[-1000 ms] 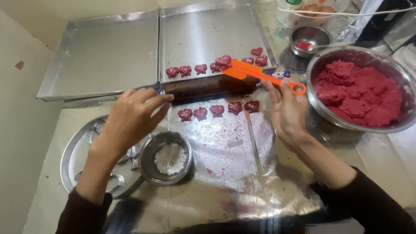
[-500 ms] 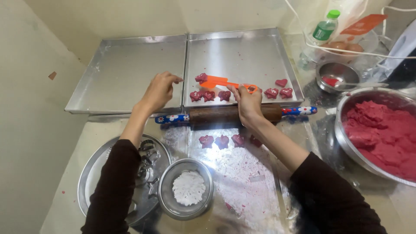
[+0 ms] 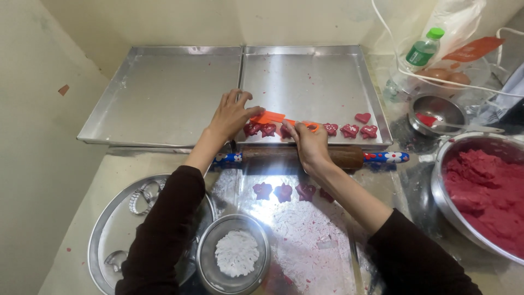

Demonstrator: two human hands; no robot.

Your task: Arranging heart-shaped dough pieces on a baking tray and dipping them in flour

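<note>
While the scraper point(image 3: 275, 118) is gripped by its handle in the closed right hand point(image 3: 308, 143), the left hand point(image 3: 232, 114), fingers loosely bent, steadies a red cutout point(image 3: 252, 129) beneath the blade, on the tray point(image 3: 305, 71). Blade should be kept flat & low, slid out slowly, so shapes aren't smeared.

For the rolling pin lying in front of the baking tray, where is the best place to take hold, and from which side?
Grip the rolling pin by its painted right handle, coming from above on the right. It lies flat and crosswise, that handle is bare, and the right hand and forearm cross the wooden barrel. The left handle sits close beside the other forearm.
</note>
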